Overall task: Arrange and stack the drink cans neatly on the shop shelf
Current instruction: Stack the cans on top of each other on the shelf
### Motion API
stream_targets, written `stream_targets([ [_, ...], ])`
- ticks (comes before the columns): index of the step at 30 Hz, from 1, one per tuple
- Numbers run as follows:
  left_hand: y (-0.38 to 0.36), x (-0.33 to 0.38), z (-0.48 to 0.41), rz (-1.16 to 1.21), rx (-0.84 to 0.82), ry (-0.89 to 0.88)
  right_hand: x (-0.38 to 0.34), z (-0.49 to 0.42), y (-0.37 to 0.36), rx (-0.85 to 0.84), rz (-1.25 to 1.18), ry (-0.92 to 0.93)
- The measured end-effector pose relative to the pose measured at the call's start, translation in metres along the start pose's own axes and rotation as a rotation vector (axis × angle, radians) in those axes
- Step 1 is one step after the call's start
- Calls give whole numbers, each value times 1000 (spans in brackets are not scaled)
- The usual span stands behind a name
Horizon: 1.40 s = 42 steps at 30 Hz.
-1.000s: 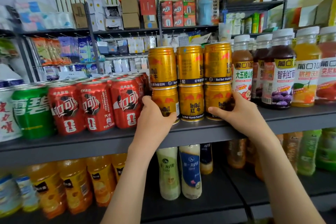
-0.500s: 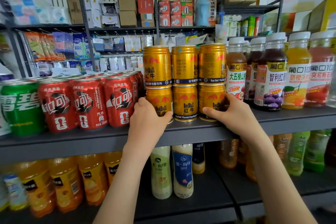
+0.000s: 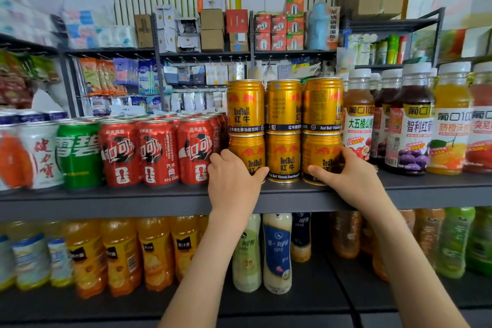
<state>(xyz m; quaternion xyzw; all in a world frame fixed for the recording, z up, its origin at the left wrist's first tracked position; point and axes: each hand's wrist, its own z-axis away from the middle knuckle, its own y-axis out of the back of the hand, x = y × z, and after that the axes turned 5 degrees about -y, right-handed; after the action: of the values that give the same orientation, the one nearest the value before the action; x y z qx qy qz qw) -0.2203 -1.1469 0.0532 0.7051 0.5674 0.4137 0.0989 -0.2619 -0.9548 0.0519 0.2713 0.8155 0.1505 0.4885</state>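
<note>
Gold Red Bull cans stand two high and three wide on the grey shelf (image 3: 159, 198). My left hand (image 3: 234, 181) wraps around the bottom left gold can (image 3: 247, 153). My right hand (image 3: 348, 176) wraps around the bottom right gold can (image 3: 320, 152). The bottom middle gold can (image 3: 283, 157) stands untouched between them. Three upper gold cans (image 3: 283, 105) sit on top, lined up with the lower ones.
Red cola cans (image 3: 157, 152), a green can (image 3: 78, 154) and white cans stand to the left. Juice bottles (image 3: 411, 120) crowd the right side. Orange and milky bottles fill the lower shelf (image 3: 292, 301). Boxes and packets fill racks behind.
Both hands keep their grip on the bottom outer cans. The camera view has drifted, and the stack looks unmoved on the shelf.
</note>
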Motion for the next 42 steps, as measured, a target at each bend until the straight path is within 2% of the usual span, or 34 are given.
stream_targets([
  [12, 4, 4, 1, -24, -11, 37, 0, -5, -2, -8, 23, -27],
  [14, 2, 1, 1, 6, -24, 18, -2, 2, -6, 100, 39, 32],
  [17, 0, -6, 1, 105, -52, -12, -11, 23, -18, 364, 89, 167],
  [18, 0, -9, 1, 128, -55, -21, -13, 30, -24, 395, 92, 202],
  [22, 1, -17, -1, 153, -62, -61, -24, 40, -48, 265, 63, 205],
  [29, 2, -24, -1, 206, -24, -106, -41, 35, -69, 198, 144, 133],
  [42, 0, -27, 0, 105, 3, -100, -56, 31, -85, 294, 263, -14],
])
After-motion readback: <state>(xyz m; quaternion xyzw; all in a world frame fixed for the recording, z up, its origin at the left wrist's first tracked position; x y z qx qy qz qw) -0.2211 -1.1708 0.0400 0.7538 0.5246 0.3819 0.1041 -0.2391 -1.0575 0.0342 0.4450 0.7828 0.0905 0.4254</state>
